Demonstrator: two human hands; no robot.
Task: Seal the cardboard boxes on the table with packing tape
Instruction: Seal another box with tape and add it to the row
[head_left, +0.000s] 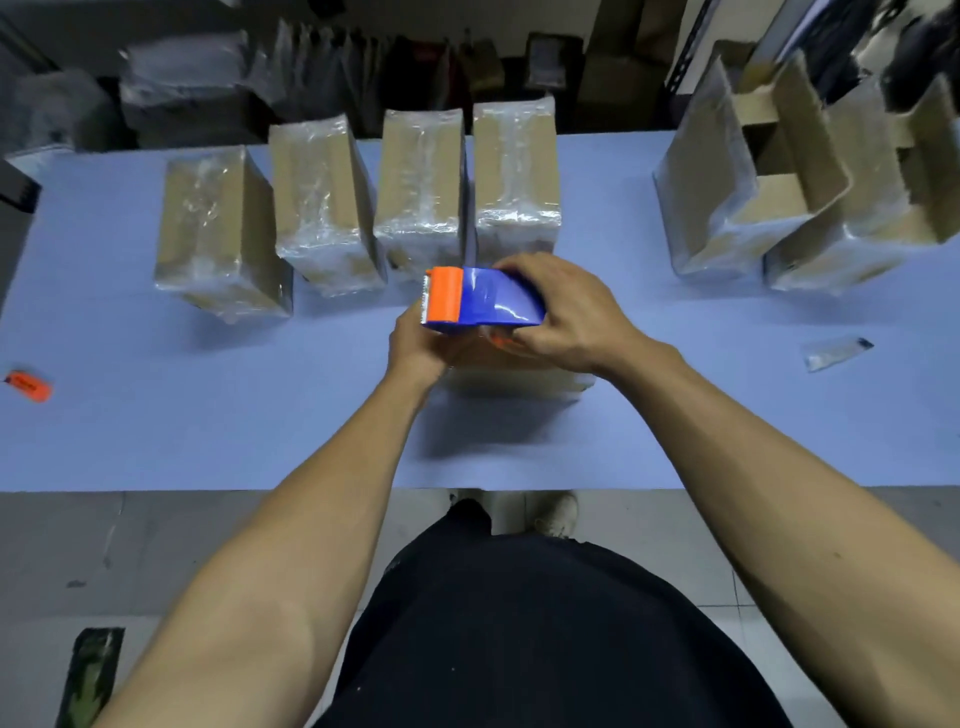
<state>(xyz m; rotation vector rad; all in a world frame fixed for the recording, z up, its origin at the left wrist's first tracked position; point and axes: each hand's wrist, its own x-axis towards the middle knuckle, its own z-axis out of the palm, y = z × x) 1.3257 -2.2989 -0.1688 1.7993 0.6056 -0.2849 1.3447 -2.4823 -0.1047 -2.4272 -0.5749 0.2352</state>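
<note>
Both hands meet mid-counter (156, 441) over a box (514, 376), mostly hidden beneath them. Right hand (563, 317) grips the blue-and-orange tape dispenser (480, 301), fingers curled round its body. Left hand (418, 345) holds its near-left end, fingers curled under. Beyond: four taped boxes (421, 182) in a row; far right, two open boxes (753, 171).

packing/stockroom | taped cartons (421, 182) in row on table (156, 441) | bagged goods (192, 78) stacked behind
</note>
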